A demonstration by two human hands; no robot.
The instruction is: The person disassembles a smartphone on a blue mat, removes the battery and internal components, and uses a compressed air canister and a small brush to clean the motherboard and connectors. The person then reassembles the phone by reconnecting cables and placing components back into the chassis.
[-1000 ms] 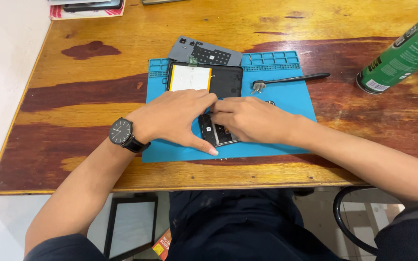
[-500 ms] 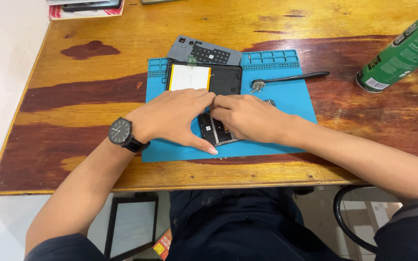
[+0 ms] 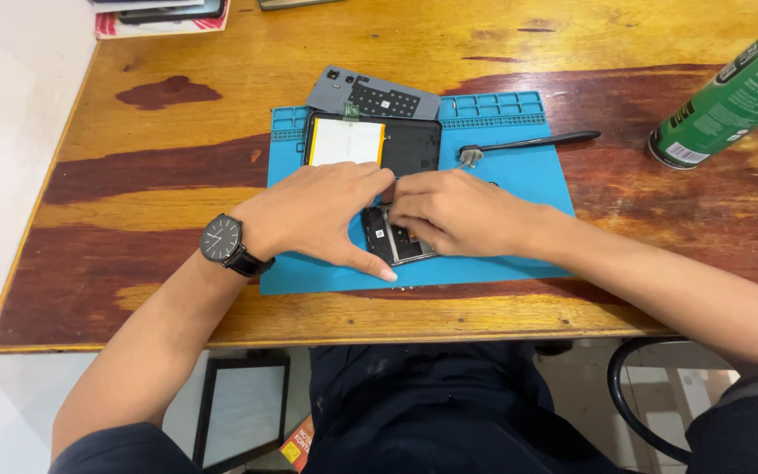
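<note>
1. Blue work mat [image 3: 519, 175] lies on a worn wooden table [image 3: 177, 149]; an opened phone [image 3: 396, 239] lies on the mat, between the two hands.
2. Left hand [image 3: 313, 215]: palm down, fingers pressed together across the phone's upper end, thumb stretched along its left edge, tip on the mat.
3. Right hand [image 3: 454, 211]: fingers curled and bunched over the phone's right side; whether they pinch anything, cannot tell.
4. Just beyond the fingers: a black phone body with a white battery [image 3: 370, 142], a grey back cover [image 3: 372, 95].
5. Dark brush [image 3: 528, 142] on the mat; green spray can [image 3: 730, 96] well right.
</note>
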